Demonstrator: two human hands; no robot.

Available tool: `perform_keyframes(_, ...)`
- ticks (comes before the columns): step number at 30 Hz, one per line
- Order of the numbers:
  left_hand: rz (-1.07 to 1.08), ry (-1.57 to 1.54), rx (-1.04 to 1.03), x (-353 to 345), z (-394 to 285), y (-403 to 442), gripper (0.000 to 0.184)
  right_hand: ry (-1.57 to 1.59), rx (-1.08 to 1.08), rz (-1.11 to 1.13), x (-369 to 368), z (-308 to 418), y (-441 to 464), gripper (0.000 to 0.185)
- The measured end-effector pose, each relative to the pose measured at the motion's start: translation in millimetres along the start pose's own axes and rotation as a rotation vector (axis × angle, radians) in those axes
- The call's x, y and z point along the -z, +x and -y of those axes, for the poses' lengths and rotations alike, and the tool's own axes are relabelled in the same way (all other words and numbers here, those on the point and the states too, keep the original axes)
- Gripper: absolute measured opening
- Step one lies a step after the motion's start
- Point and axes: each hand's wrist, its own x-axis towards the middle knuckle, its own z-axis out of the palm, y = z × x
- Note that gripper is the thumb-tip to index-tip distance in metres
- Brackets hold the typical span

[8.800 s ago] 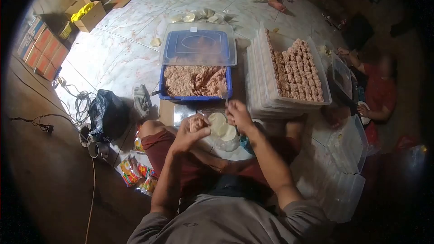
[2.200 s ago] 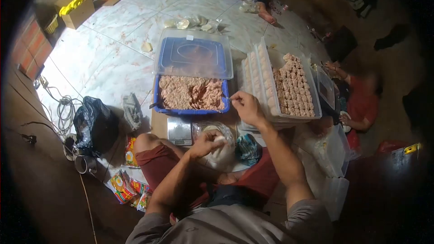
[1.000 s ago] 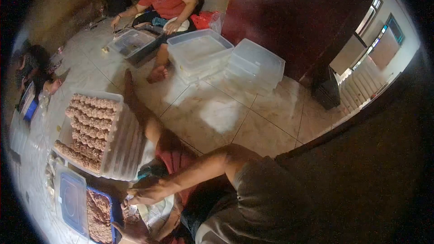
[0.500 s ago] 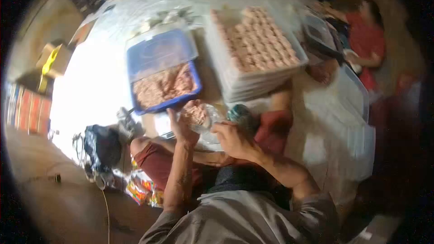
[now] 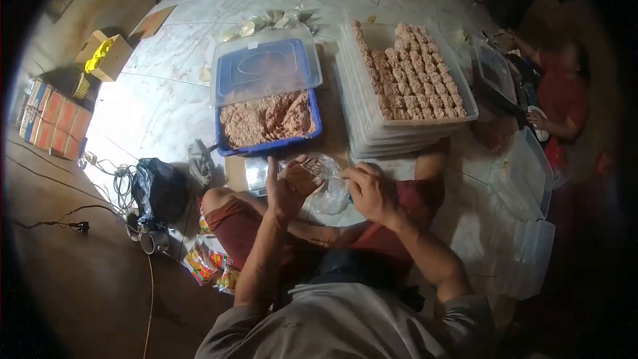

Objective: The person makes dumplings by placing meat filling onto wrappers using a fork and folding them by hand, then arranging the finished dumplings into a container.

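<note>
A clear plastic bag (image 5: 330,197) lies between my two hands, low above my lap. My left hand (image 5: 284,194) cups its left side, thumb raised, with pinkish minced mixture (image 5: 302,177) at the fingers; whether that mixture is inside the bag cannot be made out. On the right, my right hand (image 5: 371,194) pinches the bag's edge with curled fingers. Just ahead of my left hand stands a blue tub (image 5: 266,146) of the same mixture, half covered by a translucent lid (image 5: 259,66). A scale-like flat object (image 5: 256,176) sits beside my left hand, partly hidden.
Stacked trays (image 5: 379,134) at front right carry rows of shaped lumps (image 5: 422,73). Beyond them sits a person in red (image 5: 561,93). Empty clear containers (image 5: 525,173) stand at right. A black bag (image 5: 156,193), cables (image 5: 119,183) and snack packets (image 5: 203,262) lie at left.
The view has shifted, so the tub and trays appear farther right. My right hand has moved slightly away from my left, with the bag stretched between them. The clump at my left hand looks flatter.
</note>
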Motion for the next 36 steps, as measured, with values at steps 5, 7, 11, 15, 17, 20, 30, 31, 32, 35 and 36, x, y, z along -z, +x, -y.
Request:
perform_keyframes(5, 0.018, 0.039, -0.21, -17, 16, 1, 0.083, 0.25, -0.132, 0.025, -54, 2, -26, 0.02)
perform_keyframes(7, 0.004, 0.018, -0.215, -4, 12, 5, 0.083, 0.243, -0.131, 0.068, -39, 6, -22, 0.021)
perform_keyframes(11, 0.106, 0.033, -0.095, 6, 12, 0, 0.079, 0.182, -0.144, -0.017, -33, -1, -19, 0.02)
perform_keyframes(15, -0.037, 0.166, -0.049, 24, -1, 3, 0.07, 0.197, -0.142, -0.101, -33, -17, -26, 0.017)
perform_keyframes(17, -0.074, 0.395, 0.003, -7, -4, -13, 0.066, 0.373, -0.195, -0.209, -38, -24, -20, 0.022)
perform_keyframes(20, 0.182, 0.732, 0.216, -45, -9, -32, 0.075, 0.672, -0.444, 0.096, -41, -16, -15, 0.034)
perform_keyframes(30, 0.405, 1.186, -0.187, -43, -14, -30, 0.046, 0.822, -0.256, -0.138, -25, 0, -3, 0.023)
perform_keyframes(31, 0.348, 1.427, -0.466, -37, -13, -21, 0.028, 0.731, -0.141, -0.321, -44, -19, -9, 0.02)
perform_keyframes(32, 0.201, 1.364, -0.432, -39, -14, -21, 0.019, 0.839, -0.201, -0.236, -51, -36, -20, 0.022)
perform_keyframes(35, 0.112, 1.33, -0.532, -53, -13, -23, 0.02, 1.067, -0.437, -0.046, -56, -29, -50, 0.027)
perform_keyframes(36, 0.091, 1.231, -0.539, -59, -8, -25, 0.023, 1.167, -0.464, -0.022, -63, -32, -57, 0.028)
